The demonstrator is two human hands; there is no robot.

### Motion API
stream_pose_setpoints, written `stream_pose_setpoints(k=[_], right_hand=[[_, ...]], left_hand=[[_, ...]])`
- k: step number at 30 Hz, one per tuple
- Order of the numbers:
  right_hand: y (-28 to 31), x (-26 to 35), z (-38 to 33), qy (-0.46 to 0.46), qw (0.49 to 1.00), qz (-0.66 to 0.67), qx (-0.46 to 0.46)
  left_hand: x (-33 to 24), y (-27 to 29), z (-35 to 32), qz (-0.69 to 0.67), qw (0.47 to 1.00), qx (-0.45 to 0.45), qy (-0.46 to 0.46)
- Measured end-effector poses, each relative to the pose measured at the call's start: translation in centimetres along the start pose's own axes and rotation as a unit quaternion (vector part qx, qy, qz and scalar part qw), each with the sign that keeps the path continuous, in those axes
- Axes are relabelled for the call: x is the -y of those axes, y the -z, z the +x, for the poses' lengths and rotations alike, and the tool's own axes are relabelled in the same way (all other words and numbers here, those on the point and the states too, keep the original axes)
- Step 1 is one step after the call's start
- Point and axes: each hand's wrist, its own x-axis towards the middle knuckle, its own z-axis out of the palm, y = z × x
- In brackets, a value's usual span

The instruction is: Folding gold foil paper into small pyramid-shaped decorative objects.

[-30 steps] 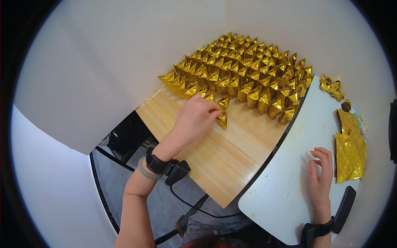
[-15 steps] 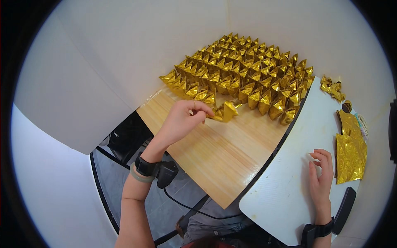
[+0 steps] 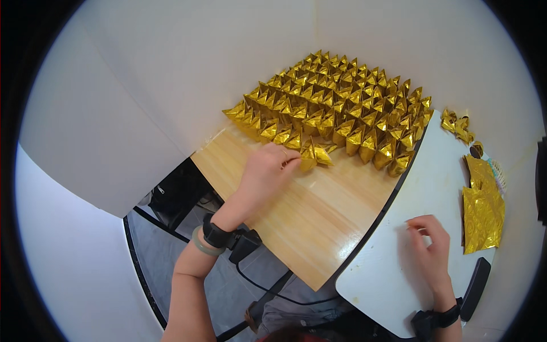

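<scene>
My left hand (image 3: 266, 174) rests on the wooden table (image 3: 319, 216) and pinches a folded gold paper piece (image 3: 315, 154) at the near edge of a large block of gold folded pieces (image 3: 336, 108) laid in rows. My right hand (image 3: 428, 244) lies on a white board (image 3: 421, 188) at the right, fingers loosely curled, holding nothing. A stack of flat gold sheets (image 3: 483, 212) sits just right of that hand.
A few loose gold folded pieces (image 3: 457, 125) lie at the far right of the white board. A black device (image 3: 474, 288) lies near my right wrist. White walls stand behind the table; a dark gap and floor open below its left edge.
My left hand has slid a gold piece along the front row to the right and now holds it at the row's edge. My right hand has lifted its fingers slightly.
</scene>
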Motion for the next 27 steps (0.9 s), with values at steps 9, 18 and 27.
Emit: stream_pose_setpoints(k=[9,18,27], right_hand=[[-6.8,4.4,8.5,-0.001,0.994,-0.049,0.1],[-14.0,4.4,12.7,-0.019,0.986,-0.16,0.049],[-15.4,2.4,13.3,-0.111,0.993,0.021,0.047]], left_hand=[[0.5,-1.0,-1.0,0.019,0.999,-0.032,-0.024],[0.2,-2.3,-1.8,0.04,0.999,0.036,-0.008],[1.5,-2.4,-2.1,0.025,0.999,0.035,-0.029]])
